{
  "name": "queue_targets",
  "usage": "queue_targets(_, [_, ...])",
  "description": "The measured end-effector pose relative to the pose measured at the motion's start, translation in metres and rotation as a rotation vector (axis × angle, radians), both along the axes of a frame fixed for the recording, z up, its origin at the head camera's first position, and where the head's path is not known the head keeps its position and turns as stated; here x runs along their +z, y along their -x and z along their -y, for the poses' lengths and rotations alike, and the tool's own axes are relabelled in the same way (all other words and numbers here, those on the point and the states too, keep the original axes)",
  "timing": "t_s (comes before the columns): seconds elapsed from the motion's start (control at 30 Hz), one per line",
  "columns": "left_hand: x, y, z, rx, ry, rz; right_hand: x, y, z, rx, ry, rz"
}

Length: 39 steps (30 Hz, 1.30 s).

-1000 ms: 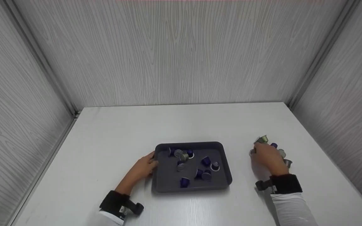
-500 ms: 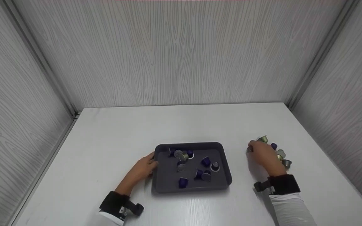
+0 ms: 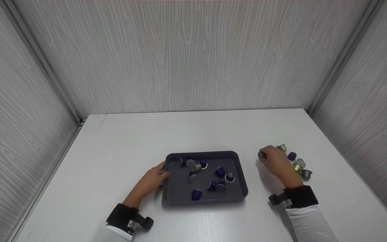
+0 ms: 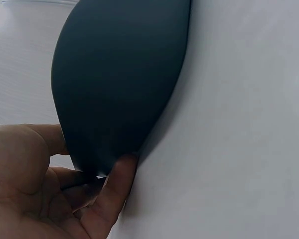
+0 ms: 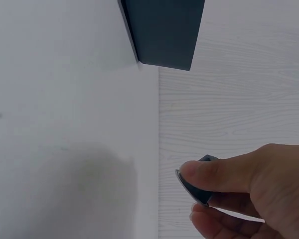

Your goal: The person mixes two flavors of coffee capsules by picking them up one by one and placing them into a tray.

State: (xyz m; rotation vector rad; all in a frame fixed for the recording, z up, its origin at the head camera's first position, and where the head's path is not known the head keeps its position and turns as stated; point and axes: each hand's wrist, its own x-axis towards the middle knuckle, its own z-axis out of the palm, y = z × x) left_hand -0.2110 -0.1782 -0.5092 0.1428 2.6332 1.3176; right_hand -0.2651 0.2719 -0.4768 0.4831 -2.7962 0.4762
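Pinching a capsule (image 3: 261,155) in the right hand (image 3: 275,163), bracing the tray (image 3: 242,178) with the left hand (image 3: 153,179)

Holding the grey capsule between thumb and fingertips (image 5: 199,172) just above the table (image 3: 113,144), in the open strip between the tray's right rim and the loose pile (image 3: 296,161), closer to the pile. Curling the left fingers (image 4: 114,184) round the tray's near-left corner, thumb on the outer wall, gripping it. Lying scattered inside the tray, blue and silver capsules (image 3: 213,178), none touching the right rim. Sitting near the table's front middle, the tray, with wide bare surface behind it up to the back wall (image 3: 193,57) and more to the left toward the side wall (image 3: 8,111). Resting just right of the right hand, the pile, apart from the table's right edge
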Motion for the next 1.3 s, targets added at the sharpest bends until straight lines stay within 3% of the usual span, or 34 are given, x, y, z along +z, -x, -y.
queue_targets(0.23, [0.001,0.001,-0.002,0.017,0.034,0.015,0.004,-0.003,0.007,0.013,0.008,-0.053])
queue_targets(0.73, [0.001,0.001,0.000,-0.003,0.037,-0.012,0.024,-0.017,0.034,0.144,0.029,-0.189])
queue_targets(0.9, [-0.002,0.001,0.000,-0.009,0.066,-0.024,0.022,-0.019,0.037,0.136,0.024,-0.179])
queue_targets(1.1, [-0.003,0.000,-0.001,-0.017,0.017,0.002,0.021,-0.018,0.041,0.146,0.026,-0.171])
queue_targets(1.3, [0.000,0.000,0.000,-0.009,0.016,-0.017,0.031,-0.017,0.059,0.192,0.023,-0.192])
